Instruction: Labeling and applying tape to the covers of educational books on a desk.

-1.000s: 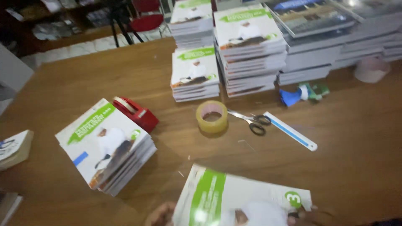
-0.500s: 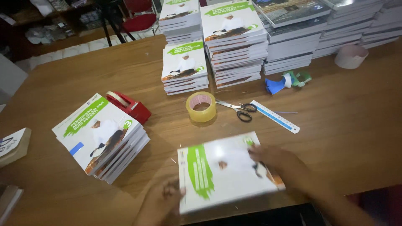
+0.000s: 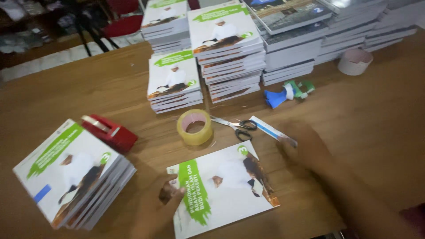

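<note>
Left hand grip flat, open on book edge; right hand blurred, grip untellable. Book thin, light, glossy-slippery, flexes; pinch spine edge.

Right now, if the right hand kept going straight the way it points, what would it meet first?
The right hand, blurred, points up-left across the table. First in that line looks to be the ruler at its fingertips, then the scissors. Depth is unclear.
</note>
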